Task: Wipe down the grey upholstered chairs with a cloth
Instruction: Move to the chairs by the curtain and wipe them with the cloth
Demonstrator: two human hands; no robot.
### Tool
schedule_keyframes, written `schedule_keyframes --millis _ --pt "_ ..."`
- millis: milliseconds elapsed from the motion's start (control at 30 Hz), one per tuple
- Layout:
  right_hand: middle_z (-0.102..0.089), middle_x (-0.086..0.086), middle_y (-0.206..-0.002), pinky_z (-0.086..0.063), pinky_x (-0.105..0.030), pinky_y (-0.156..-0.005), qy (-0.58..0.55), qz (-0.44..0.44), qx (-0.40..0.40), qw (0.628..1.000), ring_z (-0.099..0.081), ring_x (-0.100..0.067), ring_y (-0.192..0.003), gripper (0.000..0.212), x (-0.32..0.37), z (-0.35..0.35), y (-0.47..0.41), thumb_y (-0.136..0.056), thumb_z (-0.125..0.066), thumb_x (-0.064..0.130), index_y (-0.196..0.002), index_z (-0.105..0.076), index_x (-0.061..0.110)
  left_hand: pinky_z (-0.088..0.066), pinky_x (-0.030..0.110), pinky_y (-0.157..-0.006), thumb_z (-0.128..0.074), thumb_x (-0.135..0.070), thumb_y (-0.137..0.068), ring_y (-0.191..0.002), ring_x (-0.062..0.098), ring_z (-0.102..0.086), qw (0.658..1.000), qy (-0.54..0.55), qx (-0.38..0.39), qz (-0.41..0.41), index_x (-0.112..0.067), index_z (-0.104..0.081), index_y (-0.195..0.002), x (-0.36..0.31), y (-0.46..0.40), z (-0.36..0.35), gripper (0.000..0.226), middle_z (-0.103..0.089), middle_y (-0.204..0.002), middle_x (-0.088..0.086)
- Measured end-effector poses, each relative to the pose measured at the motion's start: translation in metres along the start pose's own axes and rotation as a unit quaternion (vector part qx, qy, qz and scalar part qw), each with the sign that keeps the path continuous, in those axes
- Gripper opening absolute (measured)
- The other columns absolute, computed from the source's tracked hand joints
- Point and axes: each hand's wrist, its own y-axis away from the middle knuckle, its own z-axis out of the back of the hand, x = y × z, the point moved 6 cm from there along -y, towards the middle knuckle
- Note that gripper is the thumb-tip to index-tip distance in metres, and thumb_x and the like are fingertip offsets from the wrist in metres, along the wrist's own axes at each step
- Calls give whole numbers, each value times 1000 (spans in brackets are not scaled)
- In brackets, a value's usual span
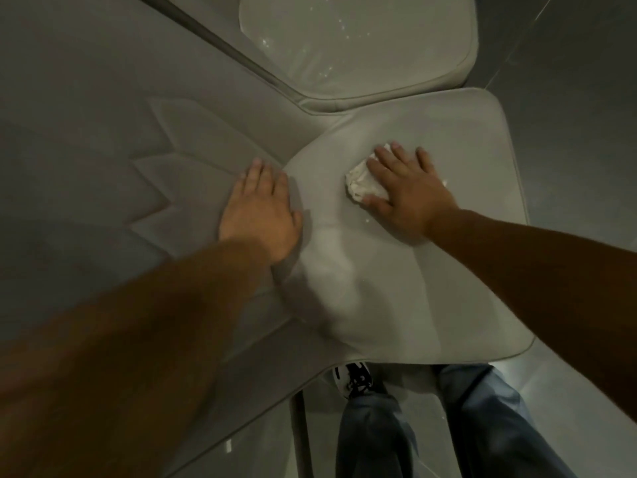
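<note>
the right hand (408, 194) lies flat with its fingers spread, pressing a crumpled white cloth (363, 182) onto the grey seat (413, 291) of the near chair, toward the seat's far side; the cloth sticks out on the left, under the fingers and thumb. the left hand (260, 212) rests flat with fingers straight and close together on the chair back (103, 139), a grey padded panel with stitched zigzag seams, right beside the seat's left edge. a second chair seat (358, 43) sits farther away, its shiny surface dotted with bright specks, its near rim touching the first seat's far edge. below the seat, blue trousers (482, 426) and a black-and-white shoe (353, 377) stand on the pale floor (565, 391).
</note>
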Motion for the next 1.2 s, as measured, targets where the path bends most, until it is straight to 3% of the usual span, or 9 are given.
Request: schedule_keyframes --millis 167,367,433,567,633,767,867,1067,1200 --pt "-23 -10 -160 -10 -42 -120 28 70 -38 996 -16 -28 -149 66 13 -16 19 -100 -24 54 -152 -29 14 -6 45 -126 -31 -61 -100 -157 29 -1 994 106 -29 20 -22 -11 -163 -35 -1 -56 77 -8 -170 13" --pt "-37 -6 -154 -19 -40 -120 -16 267 64 962 -26 -24 -146 49 29 -17 79 -101 -32 42 -140 -51 18 -5 49 -126 -16 -69 -96 -157 26 4 989 128 -73 26 -30 -3 -163 -29 -10 -97 79 3 -171 6" --pt "-52 -7 -143 -28 -37 -116 -98 250 27 963 -39 -23 -139 41 25 3 78 -101 -39 34 -129 -61 14 -5 49 -126 -17 -69 -96 -157 27 3 986 139 -84 20 -29 -5 -163 -31 -11 -100 79 1 -171 6" --pt "-61 -3 -132 -35 -18 -103 -224 42 -136 964 -55 -21 -123 36 4 58 27 -101 -45 32 -132 -59 19 -5 50 -126 -19 -67 -97 -157 28 2 984 152 -97 10 -28 -9 -163 -30 -10 -102 78 0 -171 8" --pt "-60 -3 -134 -35 -22 -102 -207 51 -163 963 -54 -22 -123 37 8 75 -15 -102 -43 33 -135 -55 20 -5 51 -126 -20 -65 -98 -157 30 -1 982 154 -111 3 -26 -13 -163 -30 -9 -101 77 -3 -171 9" --pt "-40 -4 -152 -16 -43 -116 -33 114 -44 992 -30 -24 -143 46 13 49 -88 -103 -34 42 -144 -42 24 -4 48 -127 -24 -59 -100 -157 30 -2 975 175 -136 -2 -19 -15 -163 -30 -10 -101 75 -5 -170 12" --pt "-23 -2 -160 -11 -48 -118 88 108 -37 990 -18 -25 -148 53 10 15 -89 -102 -25 49 -150 -33 27 -2 45 -127 -25 -53 -100 -157 29 0 972 187 -137 22 -14 -14 -163 -26 -12 -103 75 -4 -170 15" --pt "-30 -6 -157 -18 -50 -117 119 268 55 955 -26 -31 -145 53 25 -15 -7 -99 -27 46 -147 -39 27 3 40 -126 -26 -49 -97 -157 29 -1 975 180 -127 34 -15 -13 -163 -24 -12 -101 75 -5 -170 14" --pt "-32 -1 -156 -16 -48 -119 38 339 170 925 -17 -23 -149 46 29 -13 89 -102 -32 40 -143 -48 24 0 42 -127 -23 -52 -94 -157 30 -2 976 176 -125 40 -14 -15 -162 -24 -11 -100 78 -7 -170 15"
